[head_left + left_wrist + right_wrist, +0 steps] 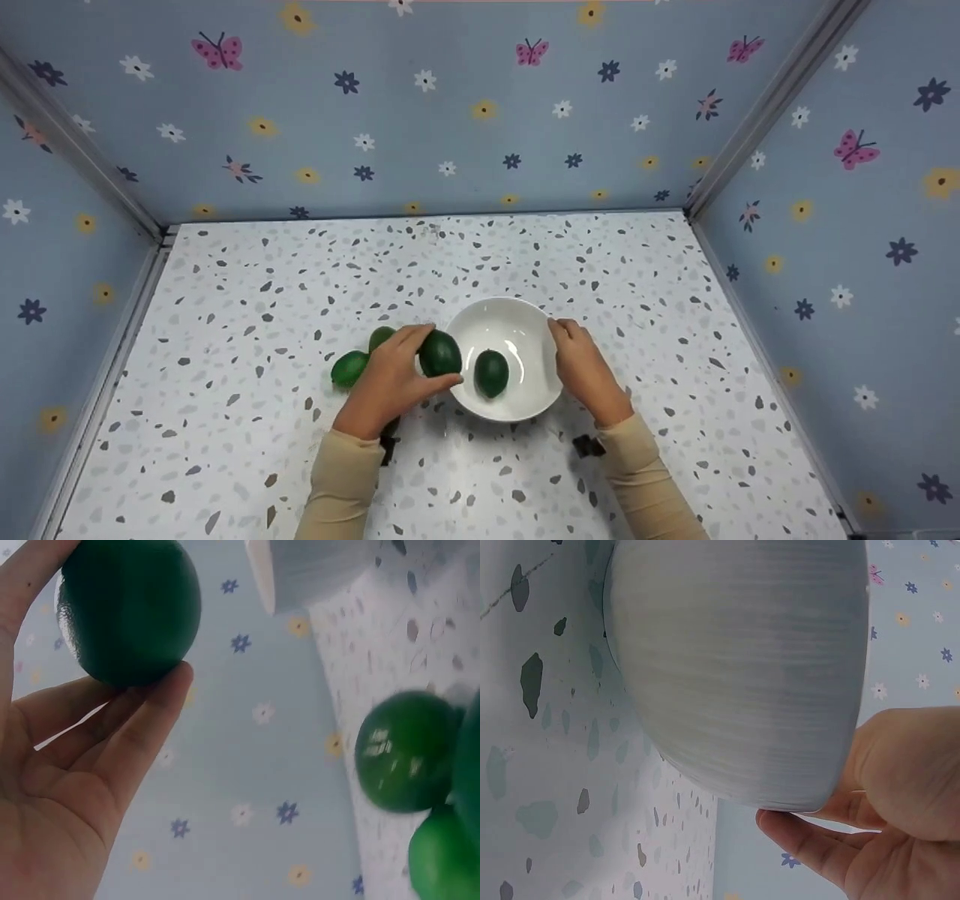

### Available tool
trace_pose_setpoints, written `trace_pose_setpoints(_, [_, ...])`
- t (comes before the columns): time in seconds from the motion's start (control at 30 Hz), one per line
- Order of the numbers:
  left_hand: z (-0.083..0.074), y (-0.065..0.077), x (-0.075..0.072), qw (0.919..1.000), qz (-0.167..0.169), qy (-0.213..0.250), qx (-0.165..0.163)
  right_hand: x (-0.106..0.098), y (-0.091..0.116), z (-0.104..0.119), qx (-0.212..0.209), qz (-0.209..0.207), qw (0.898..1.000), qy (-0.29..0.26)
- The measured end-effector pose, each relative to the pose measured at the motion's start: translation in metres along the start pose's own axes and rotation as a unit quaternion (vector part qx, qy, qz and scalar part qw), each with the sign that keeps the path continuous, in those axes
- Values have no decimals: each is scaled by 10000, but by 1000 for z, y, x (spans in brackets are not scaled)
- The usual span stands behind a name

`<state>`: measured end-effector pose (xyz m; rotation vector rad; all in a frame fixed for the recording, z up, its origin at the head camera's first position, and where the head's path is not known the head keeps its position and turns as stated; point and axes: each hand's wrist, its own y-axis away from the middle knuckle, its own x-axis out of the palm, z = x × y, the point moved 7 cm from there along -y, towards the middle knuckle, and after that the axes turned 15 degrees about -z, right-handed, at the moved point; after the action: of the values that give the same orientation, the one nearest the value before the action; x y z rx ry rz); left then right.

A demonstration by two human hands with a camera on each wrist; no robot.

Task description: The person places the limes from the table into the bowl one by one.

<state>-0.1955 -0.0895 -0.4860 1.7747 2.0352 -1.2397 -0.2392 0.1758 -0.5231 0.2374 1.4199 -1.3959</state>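
Held fruit (440,353) at the left rim of the white bowl (525,326); both hands engaged

Far left: a bright green fruit (349,369) lies on the speckled tabletop (247,322), with a darker loose fruit (380,337) just beside it, partly hidden by the left hand (391,382). Such rounded items would roll if nudged, so the wrist should pass without brushing them.

Left hand: grasping the held fruit between thumb and fingertips. In the head view the fruit overlaps the bowl's left rim; the left wrist view shows it raised in the hand. The skin looks glossy and may slip, so the pinch should be even. If the fruit is to be set inside, it should pass wholly beyond the rim and be lowered near the base before the fingers part; release at the edge would risk a roll outward.

Centre: the bowl stands upright on the tabletop. One dark green fruit (492,373) rests within, left of the middle and toward the person. Placement toward the far wall would be judged best, avoiding a knock.

Right hand (589,367): gripping the bowl's right rim by the fingers. The hold suits steadying; light, level pressure is advised, since pulling could tilt the bowl.
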Motion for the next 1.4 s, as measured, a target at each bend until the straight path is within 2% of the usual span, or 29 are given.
trace_pose_setpoints(0.17, [2, -8, 34, 9992, 373, 170, -20, 0, -1, 0, -59, -8, 10000, 7])
trace_pose_setpoints(0.37, [0, -14, 67, 9950, 993, 63, 99, -1, -2, 1, -138, -103, 9998, -93])
trace_pose_setpoints(0.57, [-1, -15, 80, 9876, 1439, -543, 307, -1, -2, 2, -208, -119, 9997, -13])
trace_pose_setpoints(0.8, [-9, -18, 95, 9694, 1736, -1408, 1017, -3, -5, -2, -38, -141, 9999, -60])
trace_pose_setpoints(0.93, [-9, -16, 104, 9594, 1904, -1761, 1106, -2, -4, -1, -105, -81, 9999, -84])
trace_pose_setpoints(1.03, [-9, -14, 107, 9549, 2014, -1926, 1020, -2, -3, 0, -167, -81, 9998, -85])
trace_pose_setpoints(1.13, [-9, -14, 107, 9543, 2062, -1931, 971, -2, -2, 0, -171, -102, 9998, -96])
trace_pose_setpoints(1.27, [-15, -13, 96, 9627, 1940, -1562, 1057, -1, -1, -1, -61, -25, 9999, -85])
trace_pose_setpoints(1.4, [-22, -11, 67, 9744, 1564, -1130, 1154, -1, -1, -1, -58, -57, 9999, -113])
